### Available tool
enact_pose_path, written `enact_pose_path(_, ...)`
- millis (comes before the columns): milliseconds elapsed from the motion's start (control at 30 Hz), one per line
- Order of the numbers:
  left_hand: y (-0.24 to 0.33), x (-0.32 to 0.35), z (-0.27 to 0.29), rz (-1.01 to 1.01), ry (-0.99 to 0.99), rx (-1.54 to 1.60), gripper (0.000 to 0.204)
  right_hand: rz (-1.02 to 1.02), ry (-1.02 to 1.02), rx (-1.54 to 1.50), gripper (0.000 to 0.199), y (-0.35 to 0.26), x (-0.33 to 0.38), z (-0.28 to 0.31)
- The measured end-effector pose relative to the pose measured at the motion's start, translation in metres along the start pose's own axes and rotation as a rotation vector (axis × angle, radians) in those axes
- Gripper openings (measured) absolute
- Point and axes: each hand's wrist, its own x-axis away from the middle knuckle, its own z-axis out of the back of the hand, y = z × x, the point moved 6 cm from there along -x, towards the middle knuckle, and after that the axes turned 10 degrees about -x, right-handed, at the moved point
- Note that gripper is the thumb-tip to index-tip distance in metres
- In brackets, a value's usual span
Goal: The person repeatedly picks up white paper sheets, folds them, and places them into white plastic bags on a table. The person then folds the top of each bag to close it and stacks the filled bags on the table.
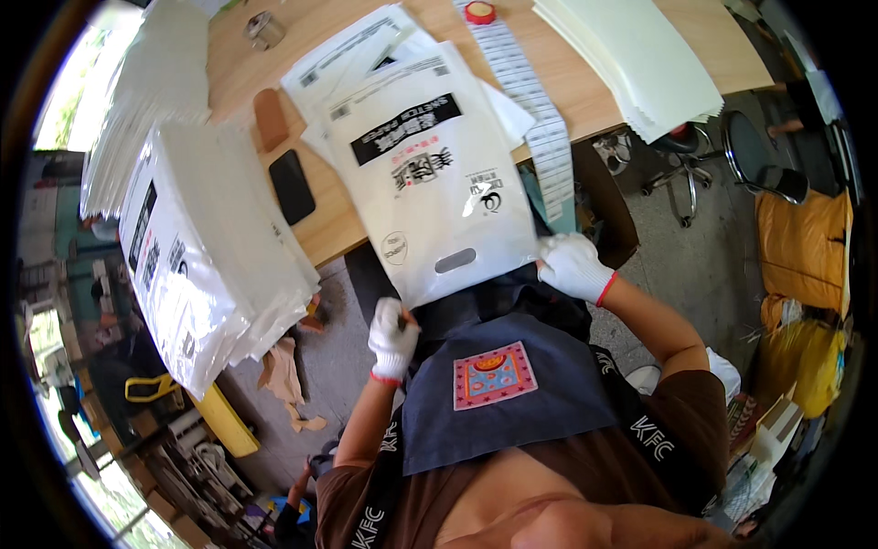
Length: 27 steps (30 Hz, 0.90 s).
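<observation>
A white plastic bag (439, 215) with a handle cutout and black and red print lies over the table's front edge, its lower end toward my lap. It looks flat and filled, probably with sheets. My right hand (574, 267), in a white knit glove, pinches its lower right corner. At the lower left corner my left hand (394, 340), gloved the same way, is closed with its fingers curled; what lies in them is hidden. More printed white bags (361, 59) spread out flat beneath and behind this one.
Filled bags (197, 265) are piled at the left, before a tall white stack (151, 87). A black phone (292, 187), brown case (270, 119) and metal cup (265, 30) rest on the table (242, 78). Rightward are a label strip (535, 105), red-rimmed roll (479, 12) and paper stack (636, 59).
</observation>
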Motion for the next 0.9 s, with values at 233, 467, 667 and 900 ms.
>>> enact_pose_path(233,0.046,-0.031,-0.035,-0.160,-0.220,0.185,0.017,-0.502,0.502,-0.213,0.032,0.141,0.018,-0.006)
enact_pose_path(467,0.125,-0.096,-0.170,0.520,-0.755,1.037,0.058,-0.434,0.499,-0.950,0.050,0.146,0.008,-0.003)
enact_pose_path(667,0.152,-0.107,-0.230,0.584,-0.888,1.200,0.026,-0.056,0.536,-0.117,0.026,0.063,0.013,0.073)
enact_pose_path(900,0.157,-0.125,-0.209,0.590,-0.778,1.150,0.021,0.215,0.613,0.023,0.021,0.036,0.007,0.076)
